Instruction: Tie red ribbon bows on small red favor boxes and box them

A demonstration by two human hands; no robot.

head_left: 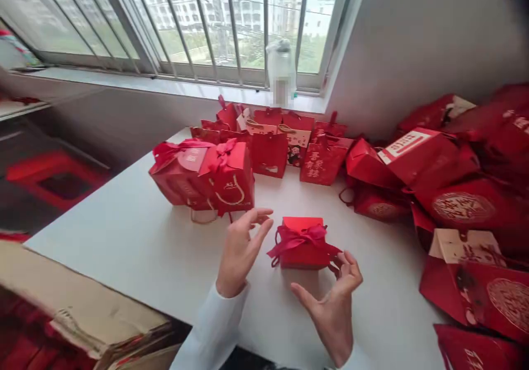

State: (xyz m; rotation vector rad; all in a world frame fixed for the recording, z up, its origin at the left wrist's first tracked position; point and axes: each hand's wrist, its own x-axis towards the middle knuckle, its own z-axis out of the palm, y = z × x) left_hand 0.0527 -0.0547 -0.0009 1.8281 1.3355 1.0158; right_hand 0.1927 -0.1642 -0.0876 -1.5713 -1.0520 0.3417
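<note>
A small red gift box (303, 257) stands on the white table, a dark pink ribbon bow (303, 237) tied across its top. Just left of the box, apart from it, my left hand (242, 248) is raised with thumb and fingers spread and nothing between them. At the box's near right corner is my right hand (333, 298), its thumb held well away from the fingers. Those fingertips are close to the right end of the ribbon; whether they touch it I cannot tell. Two larger red gift boxes (177, 174) with bows and rope handles stand behind my left hand.
Several small red gift bags (268, 152) stand along the table's back edge under the barred window. A pile of red gift boxes (450, 160) fills the right side. A clear bottle (281, 66) is on the sill. Cardboard (82, 298) lies at the lower left, beside the white table (136, 243).
</note>
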